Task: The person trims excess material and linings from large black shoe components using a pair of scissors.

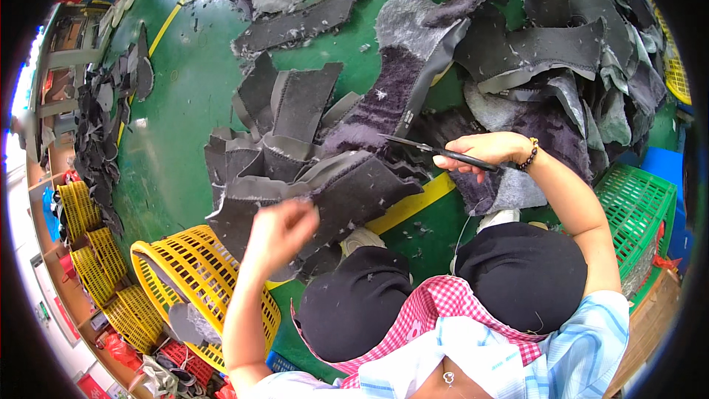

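My right hand [484,151] grips a pair of black-handled scissors [428,149], blades pointing left over the dark fleece pieces. My left hand [279,226], blurred, pinches the near edge of a grey felt-backed piece [347,188] in front of my knees. That piece lies on a stack of similar dark grey cut pieces [284,133] on the green floor. My black-clad knees [517,273] fill the lower middle.
A big heap of grey and black fabric scraps [561,52] spreads across the top and right. A yellow plastic basket [196,277] stands at my left, a green crate [639,210] at my right. More yellow baskets [96,258] and scraps line the left wall. A yellow floor stripe [410,203] runs under the pile.
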`<state>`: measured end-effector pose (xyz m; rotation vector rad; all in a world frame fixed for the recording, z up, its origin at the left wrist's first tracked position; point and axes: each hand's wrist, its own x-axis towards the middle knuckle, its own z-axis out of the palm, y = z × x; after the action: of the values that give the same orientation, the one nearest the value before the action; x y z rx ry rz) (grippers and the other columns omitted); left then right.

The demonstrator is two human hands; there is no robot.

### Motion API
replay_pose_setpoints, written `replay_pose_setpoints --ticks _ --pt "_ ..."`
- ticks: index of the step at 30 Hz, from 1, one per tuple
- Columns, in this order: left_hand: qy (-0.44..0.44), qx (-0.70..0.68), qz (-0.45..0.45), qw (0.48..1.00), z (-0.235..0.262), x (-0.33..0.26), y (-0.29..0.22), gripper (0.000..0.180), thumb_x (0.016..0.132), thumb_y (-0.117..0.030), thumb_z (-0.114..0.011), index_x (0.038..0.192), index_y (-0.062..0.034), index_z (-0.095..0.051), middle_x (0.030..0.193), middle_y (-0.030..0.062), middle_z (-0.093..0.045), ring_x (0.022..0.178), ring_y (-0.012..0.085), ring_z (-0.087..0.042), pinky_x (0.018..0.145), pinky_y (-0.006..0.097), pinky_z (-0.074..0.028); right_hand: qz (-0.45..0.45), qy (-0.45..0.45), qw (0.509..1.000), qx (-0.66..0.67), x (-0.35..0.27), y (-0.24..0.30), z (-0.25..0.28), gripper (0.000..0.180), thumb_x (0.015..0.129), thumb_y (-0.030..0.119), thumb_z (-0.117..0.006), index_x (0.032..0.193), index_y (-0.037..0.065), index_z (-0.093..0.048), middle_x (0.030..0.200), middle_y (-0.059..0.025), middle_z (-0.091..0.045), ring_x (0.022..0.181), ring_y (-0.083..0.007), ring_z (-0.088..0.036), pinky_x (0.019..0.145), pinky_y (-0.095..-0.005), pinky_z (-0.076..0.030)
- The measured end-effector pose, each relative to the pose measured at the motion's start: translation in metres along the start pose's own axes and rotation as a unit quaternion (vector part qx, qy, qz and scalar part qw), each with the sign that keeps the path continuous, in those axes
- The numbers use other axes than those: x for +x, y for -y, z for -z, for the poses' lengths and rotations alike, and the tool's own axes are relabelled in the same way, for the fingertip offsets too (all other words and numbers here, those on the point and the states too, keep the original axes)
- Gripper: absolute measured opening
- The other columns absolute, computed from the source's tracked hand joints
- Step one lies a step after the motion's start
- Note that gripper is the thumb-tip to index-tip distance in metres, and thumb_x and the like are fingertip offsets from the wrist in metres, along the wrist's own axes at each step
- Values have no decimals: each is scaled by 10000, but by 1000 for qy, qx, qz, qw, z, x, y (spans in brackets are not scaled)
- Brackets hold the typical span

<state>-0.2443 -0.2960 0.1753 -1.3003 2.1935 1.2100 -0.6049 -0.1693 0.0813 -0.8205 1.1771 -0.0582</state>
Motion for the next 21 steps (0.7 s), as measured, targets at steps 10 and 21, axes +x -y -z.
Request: replay_pose_setpoints --ticks 10,21 --pt "62 -24 187 980 -25 217 -33 912 628 -778 -645 938 79 -632 850 143 -621 758 230 -592 664 349 -487 10 -63 987 -150 6 21 -35 1011 740 873 -340 853 -96 -604 856 -246 -606 859 -316 -595 758 -443 -446" --pt "101 -286 33 952 -9 201 -77 361 649 -95 -683 1002 -23 -660 915 71 -671 808 162 -625 751 285 -490 38 -168 978 -117 22 9 -41 939 764 829 -388 780 -88 -589 757 -240 -612 769 -329 -634 717 -437 -469"
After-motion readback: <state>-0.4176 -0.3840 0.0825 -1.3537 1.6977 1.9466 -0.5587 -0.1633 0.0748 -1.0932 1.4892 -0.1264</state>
